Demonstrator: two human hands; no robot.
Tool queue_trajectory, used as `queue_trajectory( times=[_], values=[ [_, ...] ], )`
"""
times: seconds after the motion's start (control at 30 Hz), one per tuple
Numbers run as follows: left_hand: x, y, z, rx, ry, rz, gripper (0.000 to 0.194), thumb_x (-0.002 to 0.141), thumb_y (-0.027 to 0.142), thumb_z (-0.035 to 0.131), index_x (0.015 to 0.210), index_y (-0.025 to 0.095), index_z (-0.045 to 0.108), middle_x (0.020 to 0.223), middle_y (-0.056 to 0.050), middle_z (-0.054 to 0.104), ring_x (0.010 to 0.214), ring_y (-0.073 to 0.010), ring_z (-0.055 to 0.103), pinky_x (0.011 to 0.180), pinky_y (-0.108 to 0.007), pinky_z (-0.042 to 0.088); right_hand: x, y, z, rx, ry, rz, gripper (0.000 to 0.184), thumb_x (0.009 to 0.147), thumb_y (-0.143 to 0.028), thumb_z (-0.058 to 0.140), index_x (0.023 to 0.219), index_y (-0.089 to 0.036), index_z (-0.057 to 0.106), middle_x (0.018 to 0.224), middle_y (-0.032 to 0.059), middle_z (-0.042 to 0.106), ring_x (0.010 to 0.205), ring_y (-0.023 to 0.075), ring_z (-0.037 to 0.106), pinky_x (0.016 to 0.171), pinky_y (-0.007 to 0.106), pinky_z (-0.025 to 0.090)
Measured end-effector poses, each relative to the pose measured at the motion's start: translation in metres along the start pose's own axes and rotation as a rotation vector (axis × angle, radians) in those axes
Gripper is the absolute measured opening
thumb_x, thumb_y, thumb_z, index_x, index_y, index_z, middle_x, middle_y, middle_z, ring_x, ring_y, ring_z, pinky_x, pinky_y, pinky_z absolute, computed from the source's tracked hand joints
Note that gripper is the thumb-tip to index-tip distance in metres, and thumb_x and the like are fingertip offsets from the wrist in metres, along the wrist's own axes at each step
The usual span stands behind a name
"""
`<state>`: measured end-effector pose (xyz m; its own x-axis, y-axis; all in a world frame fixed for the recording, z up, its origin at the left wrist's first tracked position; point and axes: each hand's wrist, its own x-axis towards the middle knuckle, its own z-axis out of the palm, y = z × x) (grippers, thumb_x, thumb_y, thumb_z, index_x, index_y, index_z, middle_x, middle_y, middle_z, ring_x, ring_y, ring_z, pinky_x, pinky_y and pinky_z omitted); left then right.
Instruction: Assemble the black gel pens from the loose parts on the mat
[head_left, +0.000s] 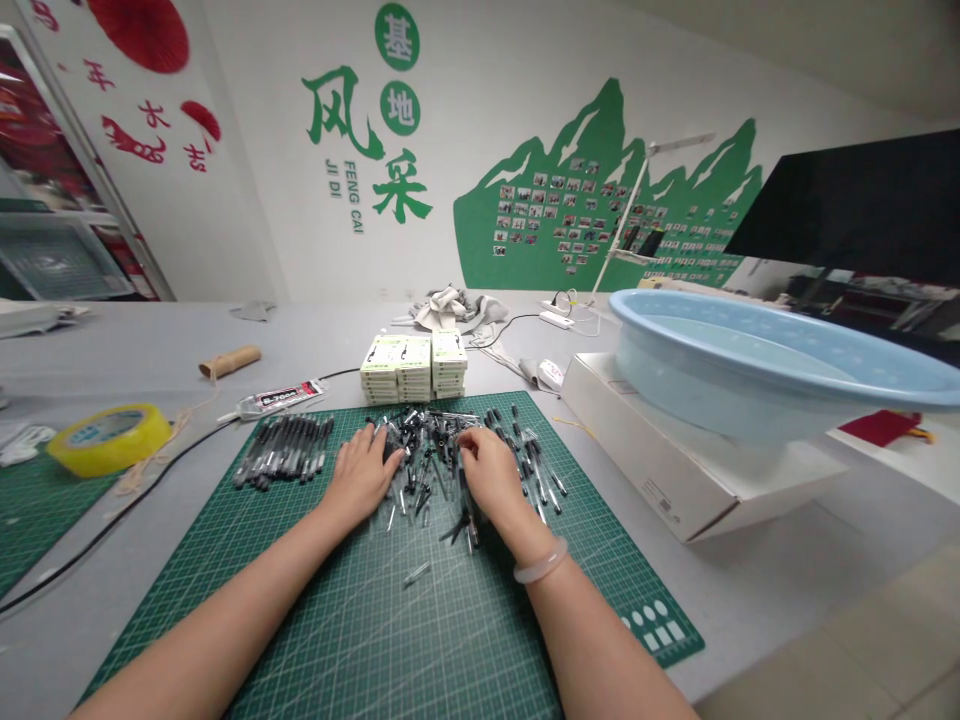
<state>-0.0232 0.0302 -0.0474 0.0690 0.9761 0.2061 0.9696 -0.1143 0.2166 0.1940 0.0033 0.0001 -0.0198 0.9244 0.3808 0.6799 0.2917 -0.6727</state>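
Both hands were down on the green cutting mat [360, 640], right in the middle of a messy pile of pen parts [442, 445], all black and clear bits of barrels, caps and refills scattered over the far half of the mat. The left hand [364, 472] lay palm-down at the pile's left edge, fingers curled into the parts; honestly couldn't tell whether it had actually pinched anything. The right hand [489, 470] was on the right side of the heap, fingers bent down among the pieces too, with a pale bangle [541, 564] on that wrist. Same deal there, the fingertips were hidden in the clutter, so no idea if they were clamped on a piece or just resting.

Just left of the left hand sat a neat row of assembled pens [283, 452], lying side by side on the mat. Behind the pile, just off the mat's far edge, were stacks of small white boxes [414, 367]. A tube of glue [277, 399] lay on the grey bench [135, 350] near the pens, with a cardboard roll [229, 361] further back and a roll of yellow tape [109, 437] off to the left. On the right, a big light-blue basin [750, 365] sat on top of a flat white box [675, 470].
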Motion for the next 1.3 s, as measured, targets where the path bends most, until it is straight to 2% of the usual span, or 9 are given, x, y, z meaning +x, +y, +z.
queue_trajectory(
  times=[0.23,0.57,0.7,0.8,0.9,0.97,1.1,1.2,1.3],
  values=[
    [-0.001,0.008,0.005,-0.012,0.079,0.011,0.065,0.093,0.052,0.027,0.139,0.01,0.04,0.147,-0.019,0.037,0.137,-0.0302,0.03,0.111,-0.046,0.021,-0.013,-0.011,0.007,-0.344,-0.264,-0.022,0.006,0.081,-0.02,0.061,0.084,-0.019,0.065,0.092,0.0059,0.066,0.087,0.0183,0.061,0.075,0.026,0.042],
    [0.001,0.001,0.0,-0.152,0.118,0.061,0.051,0.095,0.036,0.025,0.133,0.007,0.045,0.141,-0.018,0.046,0.132,-0.0249,0.04,0.111,-0.041,0.027,-0.024,-0.02,0.02,-0.556,-0.242,-0.075,0.014,0.084,-0.011,0.051,0.093,-0.015,0.061,0.093,0.0103,0.064,0.087,0.0224,0.062,0.072,0.03,0.044],
    [0.004,-0.006,-0.007,-0.267,0.107,0.013,0.045,0.094,0.027,0.026,0.126,0.009,0.05,0.131,-0.015,0.056,0.124,-0.0228,0.048,0.108,-0.036,0.033,-0.025,-0.029,0.024,-0.598,-0.223,-0.064,0.019,0.083,-0.006,0.048,0.095,-0.012,0.062,0.095,0.014,0.063,0.09,0.0245,0.061,0.073,0.031,0.046],
    [0.002,-0.006,-0.018,-0.278,0.154,0.007,0.039,0.091,0.026,0.033,0.121,0.011,0.053,0.128,-0.014,0.058,0.122,-0.0242,0.05,0.106,-0.037,0.034,-0.025,-0.035,0.024,-0.639,-0.243,-0.018,0.025,0.084,-0.002,0.042,0.095,-0.009,0.063,0.096,0.018,0.063,0.092,0.0258,0.062,0.073,0.032,0.048],
    [-0.007,0.009,-0.045,-0.27,0.186,0.131,0.031,0.089,0.027,0.038,0.11,0.016,0.059,0.118,-0.012,0.062,0.113,-0.0245,0.055,0.1,-0.036,0.039,-0.024,-0.039,0.024,-0.669,-0.251,0.02,0.028,0.085,-0.001,0.039,0.097,-0.006,0.064,0.096,0.0215,0.064,0.091,0.0272,0.063,0.073,0.032,0.049],
    [-0.02,0.025,-0.068,-0.291,0.02,0.255,0.023,0.088,0.03,0.043,0.096,0.02,0.063,0.101,-0.007,0.068,0.095,-0.0221,0.061,0.085,-0.033,0.045,-0.023,-0.039,0.023,-0.673,-0.246,0.031,0.029,0.086,-0.001,0.038,0.097,-0.004,0.064,0.095,0.0228,0.064,0.091,0.0283,0.064,0.072,0.033,0.05],
    [-0.067,0.065,-0.099,-0.29,-0.643,0.586,0.018,0.074,0.041,0.064,0.081,0.026,0.066,0.077,-0.001,0.069,0.067,-0.0182,0.062,0.059,-0.027,0.044,-0.02,-0.037,0.021,-0.663,-0.272,0.061,0.029,0.085,0.0,0.039,0.096,-0.004,0.065,0.093,0.0228,0.066,0.087,0.0293,0.067,0.07,0.034,0.051],
    [-0.105,0.089,-0.094,-0.136,-0.654,0.632,0.023,0.07,0.039,0.067,0.088,0.025,0.066,0.083,-0.007,0.07,0.071,-0.0245,0.064,0.06,-0.033,0.045,-0.02,-0.037,0.021,-0.671,-0.276,0.086,0.03,0.085,0.0,0.038,0.095,-0.004,0.066,0.093,0.0235,0.067,0.087,0.0283,0.068,0.069,0.033,0.052],
    [-0.12,0.099,-0.084,-0.052,-0.611,0.681,0.021,0.076,0.022,0.052,0.092,0.022,0.065,0.086,-0.011,0.069,0.071,-0.025,0.065,0.062,-0.035,0.046,-0.02,-0.038,0.022,-0.68,-0.27,0.093,0.033,0.085,0.001,0.036,0.095,-0.004,0.067,0.093,0.0244,0.067,0.087,0.0282,0.068,0.068,0.033,0.051]
  ],
)
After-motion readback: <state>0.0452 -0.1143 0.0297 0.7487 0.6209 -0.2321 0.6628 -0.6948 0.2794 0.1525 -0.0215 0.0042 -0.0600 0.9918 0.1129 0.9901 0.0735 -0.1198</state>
